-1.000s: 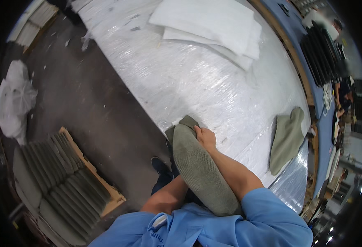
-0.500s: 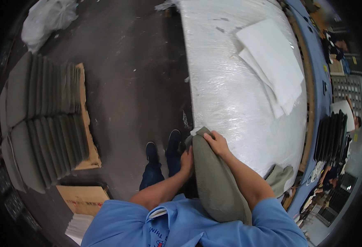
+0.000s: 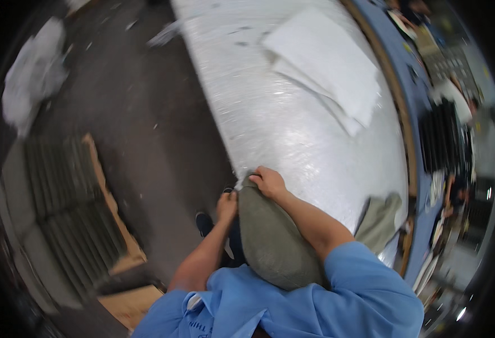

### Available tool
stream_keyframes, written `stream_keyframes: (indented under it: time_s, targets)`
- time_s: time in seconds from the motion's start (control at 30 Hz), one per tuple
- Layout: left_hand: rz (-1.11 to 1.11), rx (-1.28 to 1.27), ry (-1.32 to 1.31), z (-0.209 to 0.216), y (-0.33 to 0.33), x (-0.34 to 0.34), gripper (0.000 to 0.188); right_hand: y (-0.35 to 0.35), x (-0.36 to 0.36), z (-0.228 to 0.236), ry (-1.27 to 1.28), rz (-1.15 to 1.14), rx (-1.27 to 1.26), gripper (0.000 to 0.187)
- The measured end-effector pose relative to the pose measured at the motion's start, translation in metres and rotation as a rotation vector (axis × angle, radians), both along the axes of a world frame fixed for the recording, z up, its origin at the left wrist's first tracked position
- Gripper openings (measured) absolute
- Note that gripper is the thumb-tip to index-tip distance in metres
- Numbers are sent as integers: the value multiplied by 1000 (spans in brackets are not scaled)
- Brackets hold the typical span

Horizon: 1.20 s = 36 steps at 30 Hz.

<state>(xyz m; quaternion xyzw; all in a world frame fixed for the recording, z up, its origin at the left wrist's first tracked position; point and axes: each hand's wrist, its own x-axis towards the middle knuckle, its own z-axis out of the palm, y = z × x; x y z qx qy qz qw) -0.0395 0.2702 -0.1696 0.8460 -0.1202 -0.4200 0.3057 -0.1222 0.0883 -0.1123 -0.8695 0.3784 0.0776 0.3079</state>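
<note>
A long desk [image 3: 292,129] wrapped in shiny plastic film carries white sheets [image 3: 326,67]. Against its near edge, an olive-green fabric bundle [image 3: 270,236] rests on the person's body. The right hand [image 3: 268,183] curls its fingers over the bundle's top; the left hand [image 3: 226,206] grips its side.

head view, single, fisheye: worn on the person's head, facing steeply down over the chest and both forearms, close to them. right hand [image 3: 267,182] near picture centre; left hand [image 3: 226,206] just beside it. tabletop [image 3: 292,129] stretches beyond and right of the hands, floor [image 3: 146,141] to their left. rim bends, blurs.
</note>
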Motion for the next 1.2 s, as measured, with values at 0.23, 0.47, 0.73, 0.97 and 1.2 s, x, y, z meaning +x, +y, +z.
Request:
stream_keyframes:
  time_s: [0.23, 0.47, 0.73, 0.97, 1.2]
  targets:
    - [-114, -191, 693, 181, 1, 72, 46, -69, -224, 137, 234, -239, 413, 59]
    - [-331, -363, 957, 250, -19, 48, 51, 29, -401, 243, 239, -1019, 1054, 66]
    - [-316, -216, 856, 237, -48, 52, 42, 185, -344, 206, -1196, -1915, 1070, 59]
    - [-503, -205, 1096, 243, -140, 125, 44, 251, -224, 239, -1277, -2255, 925, 48]
    - [-1028, 137, 885, 279, -258, 99, 60, 291, -137, 219, -1761, -2386, 800, 48]
